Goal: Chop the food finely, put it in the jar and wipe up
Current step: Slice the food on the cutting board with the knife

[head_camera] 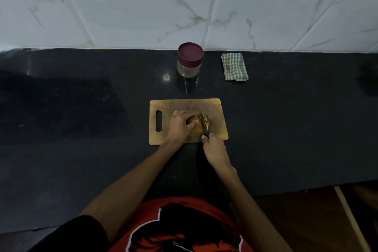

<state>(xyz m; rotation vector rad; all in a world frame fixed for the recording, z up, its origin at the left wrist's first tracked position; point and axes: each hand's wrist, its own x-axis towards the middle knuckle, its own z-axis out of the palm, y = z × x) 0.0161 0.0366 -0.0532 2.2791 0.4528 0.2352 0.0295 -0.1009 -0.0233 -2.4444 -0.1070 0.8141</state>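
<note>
Chopping underway: left hand (181, 124) is gripping food (192, 120), right hand (214, 147) gripping knife (204, 124) (jar (189, 59) lidded, cloth (234, 66) untouched).

— Any writing to read here, on the jar (189, 59) or the cloth (234, 67) at the worktop's (81, 108) back edge?
— None. The jar's lid is plain, and the red shirt (184, 229) shows only a dark graphic, no letters.

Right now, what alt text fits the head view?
A left hand steadies food on a wooden cutting board while the right hand cuts it with a knife. Behind stand a lidded jar and folded cloth.
</note>
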